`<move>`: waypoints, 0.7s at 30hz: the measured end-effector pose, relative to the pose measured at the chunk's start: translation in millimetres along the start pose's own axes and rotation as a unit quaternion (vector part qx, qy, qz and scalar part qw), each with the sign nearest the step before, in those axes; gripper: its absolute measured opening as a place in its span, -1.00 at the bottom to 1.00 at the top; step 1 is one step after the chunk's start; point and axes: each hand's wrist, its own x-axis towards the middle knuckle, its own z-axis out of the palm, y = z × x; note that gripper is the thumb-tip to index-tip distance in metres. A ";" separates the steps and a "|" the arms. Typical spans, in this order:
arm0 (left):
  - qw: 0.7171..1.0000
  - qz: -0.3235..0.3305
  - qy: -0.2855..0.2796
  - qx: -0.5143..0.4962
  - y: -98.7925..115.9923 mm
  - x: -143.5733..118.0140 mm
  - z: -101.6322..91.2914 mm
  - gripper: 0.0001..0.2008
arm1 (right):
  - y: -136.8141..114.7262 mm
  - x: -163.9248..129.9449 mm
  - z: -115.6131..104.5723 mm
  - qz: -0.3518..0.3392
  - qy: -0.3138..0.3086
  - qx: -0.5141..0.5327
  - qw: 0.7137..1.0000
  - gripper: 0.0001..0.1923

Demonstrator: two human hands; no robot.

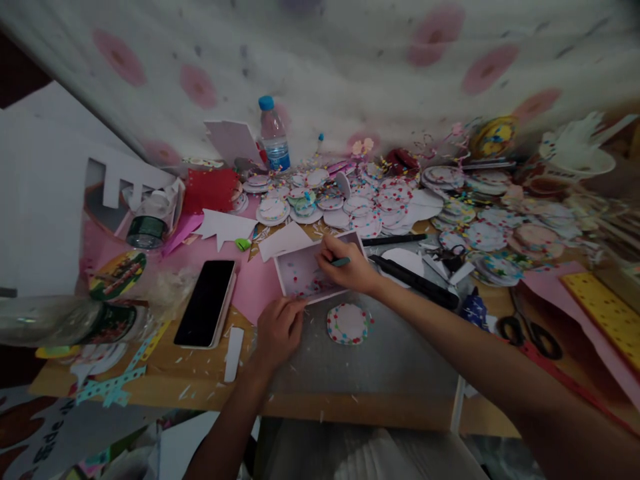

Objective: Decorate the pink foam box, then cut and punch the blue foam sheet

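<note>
A shallow white-rimmed tray [291,275] lies on the grey mat, with small red dots scattered inside it. My left hand [280,328] has curled fingers, its fingertips closed on the tray's near left edge. Over the tray, my right hand [345,263] is closed around a short dark green stick-like tool [341,262]; its working tip is hidden by the fingers. Just below the tray rests a round white paper disc [349,324], its border lined with red and blue dots.
Many dotted paper discs [365,207] are heaped behind the tray. A black phone [206,303] lies left, a water bottle [275,137] stands behind. To the right are a black cutter-like tool [417,283] and scissors [529,328]. A clear bottle [70,321] lies far left.
</note>
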 end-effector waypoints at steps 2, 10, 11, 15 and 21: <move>1.000 -0.002 0.000 0.000 0.4 -0.1 0.1 -0.78 | -0.1 -1.0 0.1 0.001 -0.003 0.001 1.000 -0.76; 1.000 -0.004 0.002 0.011 2.0 0.5 -0.4 -0.79 | 2.3 -0.5 1.0 -0.003 0.000 0.003 1.000 -0.75; 1.000 -0.004 0.002 0.012 2.1 0.7 -0.7 -0.79 | 2.7 -0.3 1.2 -0.002 0.001 0.003 1.000 -0.75; 1.000 -0.003 0.001 0.014 2.7 1.8 -1.4 -0.80 | 4.0 -0.6 1.8 0.002 0.004 0.003 1.000 -0.75; 1.000 -0.001 0.000 0.015 1.3 1.2 -1.2 -0.80 | 3.9 -0.8 1.3 0.001 0.009 -0.001 1.000 -0.74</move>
